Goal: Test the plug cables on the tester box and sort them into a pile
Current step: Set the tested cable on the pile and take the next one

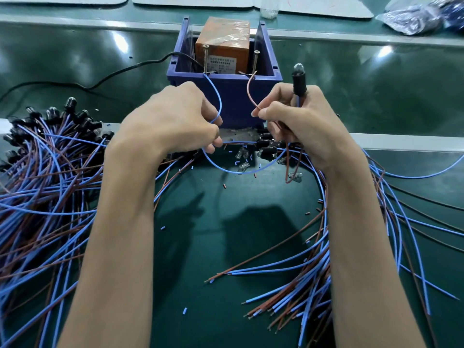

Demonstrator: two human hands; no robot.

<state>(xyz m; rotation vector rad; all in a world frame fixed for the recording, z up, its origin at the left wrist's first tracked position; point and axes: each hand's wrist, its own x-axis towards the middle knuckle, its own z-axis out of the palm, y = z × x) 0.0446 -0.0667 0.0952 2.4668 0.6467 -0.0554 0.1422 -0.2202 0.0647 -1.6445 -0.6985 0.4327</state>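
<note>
While the left hand (173,119) pinches the blue wire (219,101) and the right hand (298,121) pinches the brown wire (249,91) and grips the black plug (298,81) upright, both wire ends reach the screws (206,56) on the blue tester box (236,96), so this cable looks mid-test. A big pile (50,172) of cables lies on the left and a smaller bunch (313,272) on the right, so I think lots of work is left, though I cannot tell which heap is tested. The white label (221,65) on the orange block (223,38) has writing too small to read.
</note>
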